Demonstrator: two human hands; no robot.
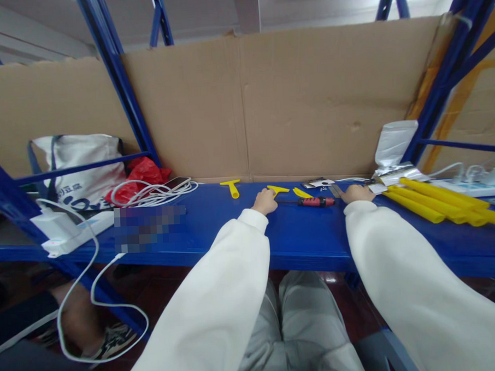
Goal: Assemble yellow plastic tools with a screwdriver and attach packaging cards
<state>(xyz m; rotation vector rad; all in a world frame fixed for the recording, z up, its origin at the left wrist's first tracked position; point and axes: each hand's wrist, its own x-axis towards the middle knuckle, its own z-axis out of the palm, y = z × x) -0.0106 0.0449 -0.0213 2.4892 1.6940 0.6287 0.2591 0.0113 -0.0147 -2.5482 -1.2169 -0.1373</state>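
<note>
My left hand (265, 201) is closed at the handle end of a yellow T-shaped piece (279, 189) on the blue tabletop; its fingers partly hide the stem. My right hand (358, 194) rests low over the table, fingers curled, beside a thin metal strip (336, 190); what lies under the fingers is hidden. Between the hands lies a screwdriver (317, 202) with a red and black handle, its shaft pointing left. Behind it is a curved yellow piece (302, 193). A second yellow T-shaped piece (233, 188) lies to the left of my left hand.
Several yellow tubes (440, 201) and an opened silver packet (395, 146) lie at the right. At the left are a white power strip (73, 231), coiled white cable (157, 194), red plastic bag (144, 173) and cloth bag (82, 165). A cardboard wall (301, 106) stands behind.
</note>
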